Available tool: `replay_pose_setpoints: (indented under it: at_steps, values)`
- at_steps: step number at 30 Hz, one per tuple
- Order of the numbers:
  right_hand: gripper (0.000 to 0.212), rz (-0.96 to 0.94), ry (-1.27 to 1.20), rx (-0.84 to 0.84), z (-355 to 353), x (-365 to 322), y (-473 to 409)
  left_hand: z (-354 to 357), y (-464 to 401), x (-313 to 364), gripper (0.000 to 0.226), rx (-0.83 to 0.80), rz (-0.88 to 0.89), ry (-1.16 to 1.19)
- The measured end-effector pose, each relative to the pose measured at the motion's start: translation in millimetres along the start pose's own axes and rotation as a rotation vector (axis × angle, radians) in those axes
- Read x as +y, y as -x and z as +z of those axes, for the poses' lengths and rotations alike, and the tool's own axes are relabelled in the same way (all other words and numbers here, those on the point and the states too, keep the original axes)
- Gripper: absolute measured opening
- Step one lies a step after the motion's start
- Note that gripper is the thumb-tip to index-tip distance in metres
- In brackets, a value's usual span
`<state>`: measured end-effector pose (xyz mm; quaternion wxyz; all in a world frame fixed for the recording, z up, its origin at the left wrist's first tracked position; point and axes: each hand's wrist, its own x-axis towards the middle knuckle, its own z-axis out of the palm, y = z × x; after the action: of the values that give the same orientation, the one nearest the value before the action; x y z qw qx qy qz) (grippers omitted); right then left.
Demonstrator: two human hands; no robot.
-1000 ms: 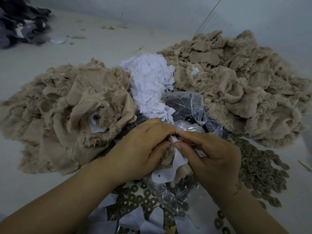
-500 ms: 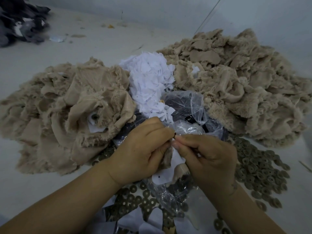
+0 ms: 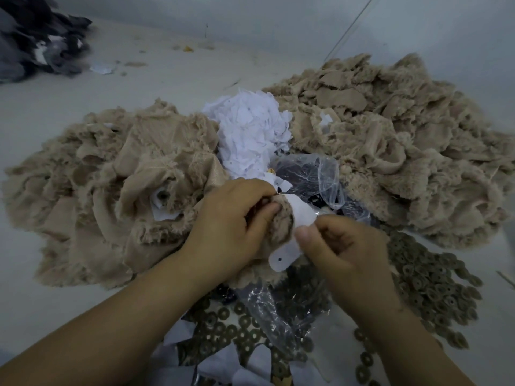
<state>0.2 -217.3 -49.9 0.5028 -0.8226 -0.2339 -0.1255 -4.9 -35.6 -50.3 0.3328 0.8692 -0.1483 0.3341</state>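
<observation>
Both hands work at the near middle of the tabletop (image 3: 172,76), between two heaps of cloth. The left hand (image 3: 231,227) is clenched round a small beige plush piece (image 3: 280,227), thumb pressed against its furry edge. A white paper cut-out (image 3: 301,213) with a small punched hole lies against the plush, and the right hand (image 3: 342,252) pinches this paper between thumb and curled fingers, just beside the left hand. The paper's rounded lower end sticks out below the right thumb. To the left sprawls a pile of beige plush fabric (image 3: 97,190), and a larger pile of the same stuff (image 3: 390,140) lies to the right. A heap of white paper pieces (image 3: 248,135) sits between them, behind the hands. A crumpled clear plastic bag (image 3: 326,174) lies just beyond the fingers. Brown ring-shaped discs (image 3: 429,277) are strewn under and right of the right wrist. A dark fabric heap (image 3: 36,43) lies at the far left corner.
</observation>
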Motion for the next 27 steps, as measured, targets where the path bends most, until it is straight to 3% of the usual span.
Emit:
replay_pose_setpoints:
  at_steps: [2,6,9,12,14,16,20,23,27]
  values:
    - [0.032,0.074,-0.105,-0.092,4.9,-0.2,1.9,2.4,-1.6,2.8,0.013,0.024,-0.052,0.070]
    - [0.025,0.473,-0.580,-0.100,4.0,2.5,2.1,5.4,1.6,7.0,0.005,0.099,-0.214,0.223]
    - [0.040,0.633,-0.836,-0.093,1.9,5.2,0.3,3.2,9.8,9.5,0.020,0.064,-0.276,0.341]
    - [0.048,0.702,-0.960,-0.095,3.4,4.2,-1.1,1.5,14.9,11.3,0.033,-0.095,-0.159,0.253]
    - [0.047,0.742,-1.011,-0.083,4.9,4.2,-0.4,2.6,15.8,11.1,0.026,-0.120,-0.161,0.251]
    - [0.046,0.762,-1.061,-0.053,6.3,5.2,-0.1,4.0,15.6,9.8,0.021,-0.087,-0.265,0.333]
    - [0.046,0.745,-1.159,0.018,5.9,2.6,-3.2,3.3,14.9,9.1,0.044,-0.062,-0.518,0.620]
    - [0.063,0.786,-1.202,0.031,5.7,1.7,-6.3,2.3,15.2,8.5,0.046,-0.073,-0.530,0.646]
    - [0.055,0.786,-1.187,-0.024,6.5,0.7,-4.6,2.6,14.5,9.5,0.044,-0.078,-0.520,0.567]
